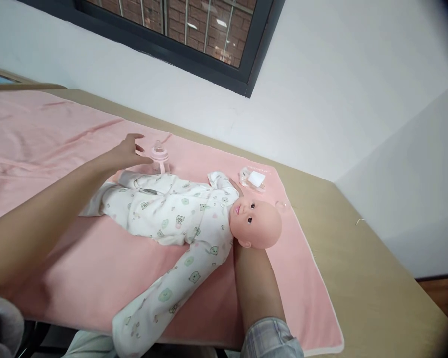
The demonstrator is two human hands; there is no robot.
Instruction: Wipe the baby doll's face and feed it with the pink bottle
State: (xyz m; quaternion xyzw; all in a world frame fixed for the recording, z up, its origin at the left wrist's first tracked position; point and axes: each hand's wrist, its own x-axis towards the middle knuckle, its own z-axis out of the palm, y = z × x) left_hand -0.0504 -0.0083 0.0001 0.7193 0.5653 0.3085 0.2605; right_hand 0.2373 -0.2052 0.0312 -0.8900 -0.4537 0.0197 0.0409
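Note:
A baby doll (256, 223) in white printed pyjamas (171, 206) lies on its back on a pink blanket (85, 263), its head to the right. My left hand (129, 153) reaches over the doll's legs, thumb and fingers apart. Right beside its fingertips stands an upright baby bottle (160, 158) with a pink collar and clear teat. I cannot tell whether the hand touches it. My right forearm (259, 283) passes beneath the doll's head and neck. The doll hides nearly all of my right hand, so its fingers do not show.
Behind the doll's head lies a clear packet (252, 179) with a white label. A small clear round piece (280, 205) rests near the blanket's right edge. The wooden tabletop (343, 238) extends right, up against a white wall (302, 99) with a dark-framed window (194, 54).

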